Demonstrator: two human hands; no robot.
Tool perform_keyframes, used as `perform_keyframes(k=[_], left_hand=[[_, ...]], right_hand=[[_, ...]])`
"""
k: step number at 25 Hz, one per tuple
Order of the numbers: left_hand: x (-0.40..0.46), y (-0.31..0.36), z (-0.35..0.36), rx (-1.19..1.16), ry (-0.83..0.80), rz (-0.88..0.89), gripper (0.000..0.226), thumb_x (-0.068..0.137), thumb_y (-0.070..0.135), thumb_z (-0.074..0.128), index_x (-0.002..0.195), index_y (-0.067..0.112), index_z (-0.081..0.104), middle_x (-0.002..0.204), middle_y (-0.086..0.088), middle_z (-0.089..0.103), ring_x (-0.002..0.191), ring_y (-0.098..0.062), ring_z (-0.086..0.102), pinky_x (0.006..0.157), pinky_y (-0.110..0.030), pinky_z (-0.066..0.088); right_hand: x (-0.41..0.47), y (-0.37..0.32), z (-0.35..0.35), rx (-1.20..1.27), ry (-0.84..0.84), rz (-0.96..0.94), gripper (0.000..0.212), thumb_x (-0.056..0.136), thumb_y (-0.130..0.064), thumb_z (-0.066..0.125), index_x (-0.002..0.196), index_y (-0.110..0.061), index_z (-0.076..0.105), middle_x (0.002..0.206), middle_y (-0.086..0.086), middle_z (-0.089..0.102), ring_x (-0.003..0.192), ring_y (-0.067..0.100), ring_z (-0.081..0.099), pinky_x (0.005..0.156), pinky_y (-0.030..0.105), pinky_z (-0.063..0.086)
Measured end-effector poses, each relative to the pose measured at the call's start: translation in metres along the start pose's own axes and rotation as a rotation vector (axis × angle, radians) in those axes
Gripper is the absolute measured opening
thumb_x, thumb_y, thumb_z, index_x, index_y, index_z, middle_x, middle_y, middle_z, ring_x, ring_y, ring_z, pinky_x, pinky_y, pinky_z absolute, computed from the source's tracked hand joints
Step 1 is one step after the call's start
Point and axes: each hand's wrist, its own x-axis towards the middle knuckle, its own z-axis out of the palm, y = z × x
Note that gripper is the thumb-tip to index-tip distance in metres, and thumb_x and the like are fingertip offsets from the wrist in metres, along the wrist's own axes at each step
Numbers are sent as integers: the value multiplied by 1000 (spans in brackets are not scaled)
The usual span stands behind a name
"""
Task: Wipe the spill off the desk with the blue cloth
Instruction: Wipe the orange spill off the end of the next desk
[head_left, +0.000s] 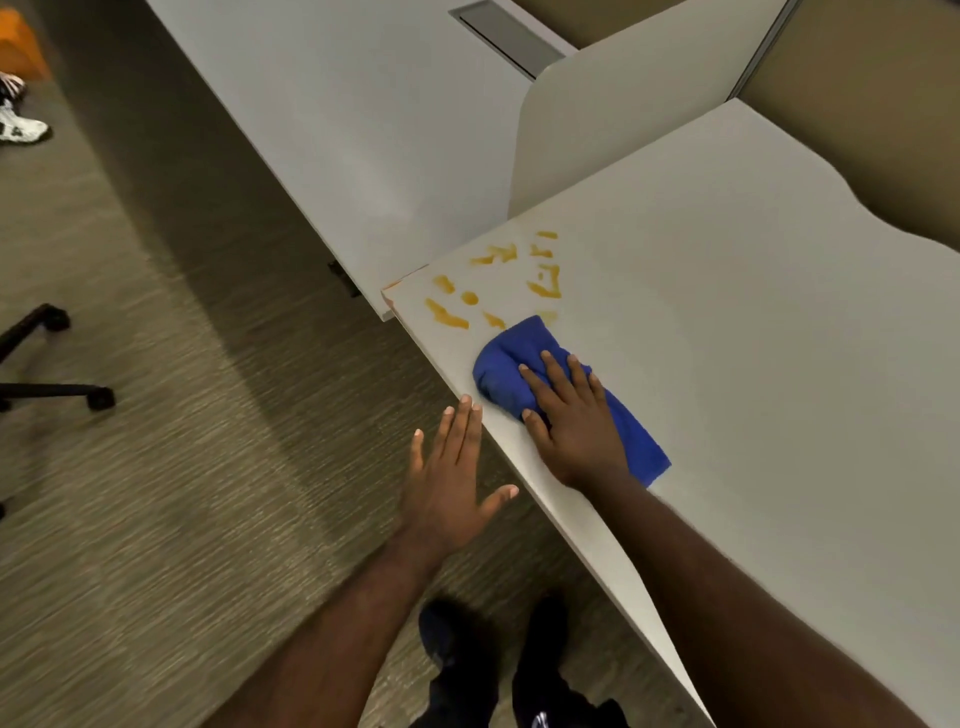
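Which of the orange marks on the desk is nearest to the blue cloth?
The pale smear right at the far tip of the blue cloth, touching it. The other orange marks lie apart from it, toward the desk corner.

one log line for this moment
right hand flat on blue cloth | left hand open off desk edge | orange spill mostly unwiped

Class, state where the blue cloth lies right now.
The blue cloth lies on the desk near its left edge, pressed flat under the right hand, just short of the orange spill.
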Motion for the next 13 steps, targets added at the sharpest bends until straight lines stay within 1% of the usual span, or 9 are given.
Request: perform_keyframes(k=[1, 3, 5, 6, 8, 11, 13], left_hand=[[1, 1, -1, -26, 11, -7, 103, 79, 83, 25, 148, 24, -26, 161, 5, -21, 148, -15, -14, 118, -51, 1], [2, 4, -3, -70, 33, -19, 104, 80, 83, 27, 150, 24, -23, 161, 4, -18, 149, -14, -13, 118, -51, 0], [3, 7, -5, -77, 58, -29, 105, 79, 84, 27, 151, 23, -20, 162, 4, -16, 149, -14, -13, 118, -51, -1], [4, 9, -6, -67, 68, -32, 106, 79, 85, 26, 151, 23, -19, 163, 3, -14, 149, -15, -13, 118, -51, -1], [4, 13, -5, -42, 72, -41, 106, 78, 87, 24, 152, 22, -15, 163, 3, -11, 149, -16, -11, 118, -53, 1], [2, 19, -2, -36, 67, -65, 107, 78, 87, 24, 153, 20, -11, 163, 2, -9, 149, -17, -12, 118, -54, 0], [0, 21, -1, -37, 65, -72, 104, 80, 85, 26, 153, 20, -11, 163, 2, -10, 149, -17, -12, 117, -55, -1]], right_hand=[[-1, 5, -1, 0, -2, 3, 56, 96, -52, 22, 150, -40, 10, 162, -8, 2, 149, 18, -9, 121, 42, -3], [9, 9, -5, 25, 8, 69, 56, 97, -49, 25, 150, -39, 11, 162, -7, 3, 149, 18, -8, 121, 41, -4], [23, 1, -8, 45, 16, 144, 55, 98, -47, 26, 150, -37, 11, 163, -4, 3, 149, 22, -7, 121, 43, -3], [27, -5, -8, 46, 17, 151, 55, 98, -46, 26, 150, -36, 11, 163, -3, 3, 149, 23, -7, 121, 44, -3], [22, -11, -5, 39, 11, 96, 56, 97, -48, 25, 150, -36, 12, 163, -3, 4, 149, 23, -7, 120, 44, -4], [1, 1, -1, 2, -15, -25, 57, 96, -51, 24, 150, -40, 11, 162, -8, 4, 149, 19, -7, 120, 41, -4], [1, 12, -4, -2, -10, -12, 56, 96, -50, 25, 149, -40, 11, 162, -9, 3, 149, 18, -7, 120, 40, -5]])
